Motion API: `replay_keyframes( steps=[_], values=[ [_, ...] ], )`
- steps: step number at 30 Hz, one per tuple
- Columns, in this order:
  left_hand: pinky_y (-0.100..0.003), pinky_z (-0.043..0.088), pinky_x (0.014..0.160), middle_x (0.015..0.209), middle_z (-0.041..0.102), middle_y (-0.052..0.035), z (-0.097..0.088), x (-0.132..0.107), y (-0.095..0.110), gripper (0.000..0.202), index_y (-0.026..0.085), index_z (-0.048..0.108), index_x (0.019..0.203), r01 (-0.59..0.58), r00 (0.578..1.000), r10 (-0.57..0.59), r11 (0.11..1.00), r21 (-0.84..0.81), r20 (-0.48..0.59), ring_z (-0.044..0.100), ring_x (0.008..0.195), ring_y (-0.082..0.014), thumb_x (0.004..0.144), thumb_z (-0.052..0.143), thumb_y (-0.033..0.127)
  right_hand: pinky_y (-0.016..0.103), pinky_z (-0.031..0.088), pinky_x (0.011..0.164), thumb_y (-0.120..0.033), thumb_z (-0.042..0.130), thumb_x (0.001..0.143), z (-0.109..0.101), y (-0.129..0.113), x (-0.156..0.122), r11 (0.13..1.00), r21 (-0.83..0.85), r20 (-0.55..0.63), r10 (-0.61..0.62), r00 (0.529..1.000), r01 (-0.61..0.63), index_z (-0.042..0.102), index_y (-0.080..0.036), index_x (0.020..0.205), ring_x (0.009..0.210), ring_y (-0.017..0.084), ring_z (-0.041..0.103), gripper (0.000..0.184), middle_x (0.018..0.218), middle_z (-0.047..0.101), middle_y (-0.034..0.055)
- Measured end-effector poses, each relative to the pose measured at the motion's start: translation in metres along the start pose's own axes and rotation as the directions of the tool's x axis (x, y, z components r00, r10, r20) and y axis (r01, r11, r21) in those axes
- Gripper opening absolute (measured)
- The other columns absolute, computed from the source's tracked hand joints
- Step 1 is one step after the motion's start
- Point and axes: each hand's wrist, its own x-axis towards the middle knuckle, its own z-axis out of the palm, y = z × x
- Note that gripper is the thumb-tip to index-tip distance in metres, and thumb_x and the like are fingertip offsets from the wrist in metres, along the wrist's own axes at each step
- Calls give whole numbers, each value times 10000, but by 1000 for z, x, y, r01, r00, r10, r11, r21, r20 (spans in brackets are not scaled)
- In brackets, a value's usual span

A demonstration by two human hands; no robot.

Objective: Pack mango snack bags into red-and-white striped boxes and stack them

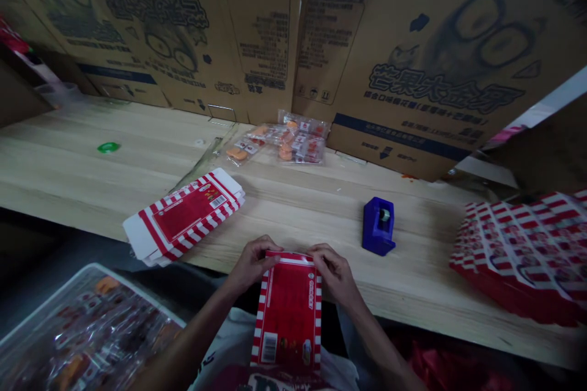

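Observation:
A red box with red-and-white striped edges (288,311) stands lengthwise over my lap at the table's near edge. My left hand (251,264) grips its top left corner with fingers curled. My right hand (334,272) pinches its top right corner. Both hands close on the box's far end flap. A short stack of flat striped cartons (183,215) lies on the wooden table (298,208) to the left of my hands.
A blue tape dispenser (377,226) sits right of my hands. A big pile of flat striped cartons (527,253) lies at the right. Clear snack packets (284,142) rest near large cardboard boxes (413,55) at the back. A green ring (109,147) lies far left. A tray of packets (87,333) sits lower left.

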Motion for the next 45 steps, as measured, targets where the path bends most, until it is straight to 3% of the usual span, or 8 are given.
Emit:
replay_keyframes(
  steps=[9, 23, 29, 32, 36, 41, 43, 45],
  values=[
    [-233, 422, 614, 714, 670, -42, -9, 14, 15, 143, 131, 720, 740, 60, 991, -88, 966, 253, 102, 591, 666, -150, 696, 681, 262, 263, 477, 625, -262, 683, 731, -8, -4, 18, 974, -36, 112, 227, 967, -224, 677, -167, 796, 695, 167, 626, 115, 770, 699, 37],
    [-212, 380, 521, 534, 609, -7, -20, 43, 26, 222, 113, 676, 600, 175, 931, -197, 980, 99, 308, 501, 508, -103, 638, 738, 322, 216, 386, 499, -244, 651, 706, -15, -26, 45, 970, -132, 237, 233, 943, -206, 596, -152, 621, 550, 118, 528, 136, 591, 605, -2],
    [-200, 344, 521, 580, 576, 0, -23, 36, 32, 260, 114, 679, 638, 32, 932, -109, 974, 222, 346, 482, 548, -97, 778, 645, 331, 229, 407, 548, -263, 614, 793, -23, -30, 38, 977, -181, 264, 161, 951, -115, 648, -149, 667, 600, 132, 552, 173, 639, 634, 15],
    [-215, 407, 592, 731, 648, -42, -17, 25, 23, 201, 119, 718, 761, 8, 960, -65, 979, 206, 272, 568, 663, -137, 766, 676, 316, 247, 454, 615, -282, 637, 800, -20, -23, 22, 988, -124, 160, 112, 981, -93, 684, -164, 785, 692, 159, 605, 127, 760, 680, 33],
    [-261, 472, 703, 897, 681, -72, 4, 9, 5, 227, 149, 722, 885, 122, 989, -110, 983, -135, 98, 619, 801, -184, 727, 725, 312, 291, 501, 776, -292, 641, 814, -4, -7, -1, 997, -5, -48, 83, 995, -83, 694, -191, 814, 876, 198, 651, 114, 938, 711, 61],
    [-266, 464, 751, 842, 703, -65, 21, 3, -5, 151, 145, 695, 693, 141, 983, -162, 969, -205, -90, 620, 804, -182, 678, 762, 279, 345, 495, 897, -309, 660, 804, 5, 3, -16, 994, 63, -132, 100, 986, -92, 678, -226, 1025, 1064, 225, 618, 237, 1128, 679, 74],
    [-268, 461, 748, 830, 705, -67, 20, 4, -7, 164, 147, 681, 663, 155, 980, -171, 976, -152, -104, 621, 799, -186, 688, 750, 293, 352, 514, 854, -336, 674, 785, -11, 9, -15, 995, 56, -250, 100, 963, -89, 649, -222, 1090, 1048, 232, 620, 326, 1148, 663, 89],
    [-275, 461, 742, 834, 703, -66, 17, 6, -9, 180, 152, 674, 661, 171, 977, -184, 978, -120, -104, 621, 803, -194, 693, 742, 315, 339, 518, 785, -376, 670, 776, -41, 18, -13, 997, -17, -496, 58, 866, -77, 640, -203, 1060, 962, 221, 629, 334, 1082, 666, 97]
  ],
)
